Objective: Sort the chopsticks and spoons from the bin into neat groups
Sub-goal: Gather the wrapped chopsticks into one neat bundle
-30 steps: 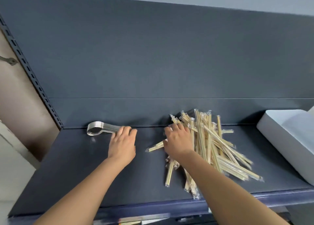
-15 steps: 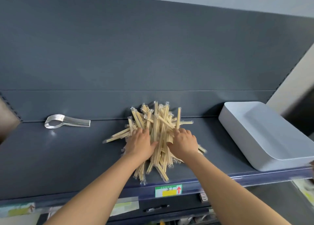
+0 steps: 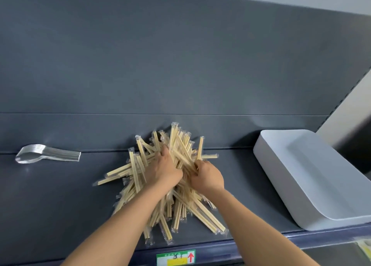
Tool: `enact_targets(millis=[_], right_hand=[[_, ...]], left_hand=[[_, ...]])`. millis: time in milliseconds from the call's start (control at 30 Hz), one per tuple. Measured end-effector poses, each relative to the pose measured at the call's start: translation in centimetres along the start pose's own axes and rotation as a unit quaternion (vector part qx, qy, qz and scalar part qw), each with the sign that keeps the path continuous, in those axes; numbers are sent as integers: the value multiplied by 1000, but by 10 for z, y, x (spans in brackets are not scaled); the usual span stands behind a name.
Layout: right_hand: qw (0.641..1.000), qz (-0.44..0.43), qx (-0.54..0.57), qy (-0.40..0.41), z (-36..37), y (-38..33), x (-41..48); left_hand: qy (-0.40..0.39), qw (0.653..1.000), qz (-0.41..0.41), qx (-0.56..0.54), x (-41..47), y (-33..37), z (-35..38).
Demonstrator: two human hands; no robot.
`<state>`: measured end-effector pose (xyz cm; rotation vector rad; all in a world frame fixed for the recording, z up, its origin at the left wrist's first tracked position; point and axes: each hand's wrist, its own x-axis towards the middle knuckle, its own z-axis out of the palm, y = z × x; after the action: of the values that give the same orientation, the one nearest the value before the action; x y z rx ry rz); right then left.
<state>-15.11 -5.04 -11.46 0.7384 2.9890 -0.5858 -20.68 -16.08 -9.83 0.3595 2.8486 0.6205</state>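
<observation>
At the middle of the dark shelf [image 3: 60,205], reaching to its front edge, the heap of wrapped chopsticks [image 3: 181,143] lies with both our hands sunk into it. Our left hand [image 3: 162,171] curls its fingers into the heap's centre, tips buried among the sticks, gripping a bunch. Our right hand [image 3: 207,178], just beside it, bends its fingers round sticks on that bunch's right side. Chopsticks fan out beyond our fingers toward the back wall, and more splay under both wrists to the front edge. The clear plastic spoons [image 3: 48,155] lie stacked, well apart at the back left. The white bin [image 3: 313,177] lies bottom up at the right end. A price label [image 3: 175,258] sits on the front lip.
</observation>
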Motion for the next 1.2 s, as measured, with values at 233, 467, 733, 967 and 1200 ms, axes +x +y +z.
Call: enact_targets(millis=[233,467,733,967,1200], right_hand=[[998,-52,39,-15,-9,18,11],[984,-110,136,29,-32,31,17],[930,-130,342,-44,-43,16,22],[913,-174,358,-92,-33,0,22],[861,-174,452,-158,-37,-7,32]], left_hand=[[69,997,-25,-21,2,2,1],[125,985,-23,-113,4,15,-19],[162,957,-34,-237,10,35,-26],[171,858,-94,-475,20,46,-22],[121,780,-99,-606,20,40,-37]])
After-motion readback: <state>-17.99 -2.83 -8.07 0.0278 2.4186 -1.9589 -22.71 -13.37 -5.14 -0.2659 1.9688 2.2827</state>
